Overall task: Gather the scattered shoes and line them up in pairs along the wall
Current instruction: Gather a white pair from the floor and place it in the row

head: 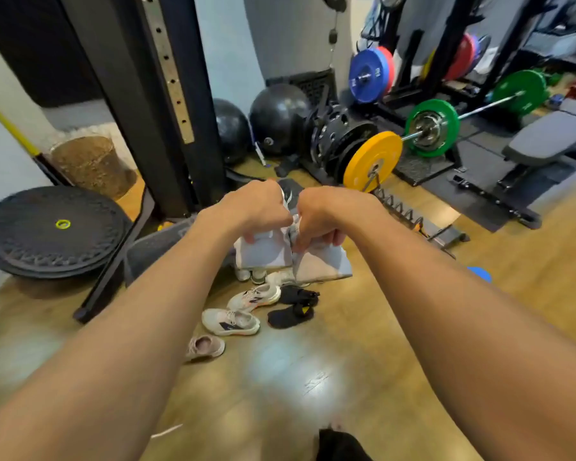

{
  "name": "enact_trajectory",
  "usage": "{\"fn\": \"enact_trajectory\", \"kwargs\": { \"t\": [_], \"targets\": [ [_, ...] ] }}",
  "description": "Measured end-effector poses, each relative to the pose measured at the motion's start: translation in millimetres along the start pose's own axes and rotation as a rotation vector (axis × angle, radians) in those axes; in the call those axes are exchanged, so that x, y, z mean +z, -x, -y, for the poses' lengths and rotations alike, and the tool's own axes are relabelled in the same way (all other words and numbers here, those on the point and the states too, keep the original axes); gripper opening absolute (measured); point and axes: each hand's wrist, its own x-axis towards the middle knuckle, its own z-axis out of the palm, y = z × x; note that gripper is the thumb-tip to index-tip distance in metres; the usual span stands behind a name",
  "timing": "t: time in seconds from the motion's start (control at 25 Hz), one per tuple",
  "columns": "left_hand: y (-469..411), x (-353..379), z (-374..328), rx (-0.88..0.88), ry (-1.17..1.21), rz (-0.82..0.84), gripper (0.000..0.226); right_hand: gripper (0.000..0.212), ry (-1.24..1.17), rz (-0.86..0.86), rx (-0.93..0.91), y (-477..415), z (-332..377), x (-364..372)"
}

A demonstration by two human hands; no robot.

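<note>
Both arms reach out over the wooden floor (396, 327), with the hands close together in mid-air. The left hand (256, 211) has its fingers curled round a pale grey shoe (263, 251), and the right hand (320, 217) grips a second pale grey shoe (323, 261) just beside it. The two shoes touch or nearly touch at their inner edges (blur makes it hard to say which).

The other shoes lie scattered on the floor below the hands. Two white sneakers (230, 322) sit at an angle to each other, with a pinkish shoe (205, 347) nearer and to their left. A pair of black shoes (290, 316) lies just to their right. Small white shoes (250, 274) stand farther back, partly hidden behind the held ones.

At the far left a black balance dome (50, 227) rests on the floor beside the black rack upright (180, 94). Two black exercise balls (276, 118) sit against the far wall. To the right are a yellow plate (373, 161), a green plate (431, 128) on a barbell, a blue plate (366, 76) and a grey bench (546, 138).
</note>
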Motion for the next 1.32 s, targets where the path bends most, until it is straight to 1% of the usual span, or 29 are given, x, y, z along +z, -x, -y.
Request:
{"fn": "enact_trajectory", "kwargs": {
  "t": [0.12,0.24,0.32,0.44,0.56,0.72,0.88,1.04,1.12,1.2,1.32],
  "targets": [
    [-6,-18,-83,0.176,-0.058,0.002,0.020,0.033,-0.068,-0.087,0.112,59,-56,-28],
    [-14,-10,-177,0.349,-0.188,-0.012,0.022,0.035,-0.129,-0.150,0.241,114,-131,-37],
    [-17,4,-246,0.482,-0.259,-0.029,0.020,0.033,-0.149,-0.208,0.338,151,-184,-36],
    [-12,38,-364,0.680,-0.290,-0.016,0.014,0.033,-0.145,-0.299,0.507,223,-274,-30],
    [3,69,-470,0.825,-0.255,0.014,0.011,0.036,-0.143,-0.377,0.649,298,-354,-20],
    [25,100,-590,1.020,-0.254,0.060,0.016,0.035,-0.157,-0.453,0.810,388,-430,-8],
    [41,135,-713,1.228,-0.247,0.109,0.009,0.033,-0.228,-0.500,0.992,470,-505,5],
    [51,171,-820,1.407,-0.236,0.129,0.013,0.036,-0.190,-0.521,1.169,537,-570,12],
    [59,188,-878,1.520,-0.226,0.153,0.010,0.038,-0.223,-0.565,1.273,572,-601,15],
    [73,204,-932,1.613,-0.201,0.203,0.006,0.035,-0.252,-0.597,1.375,606,-626,20],
    [100,237,-1008,1.756,-0.204,0.238,0.011,0.034,-0.313,-0.637,1.518,655,-659,38]
  ]
}}
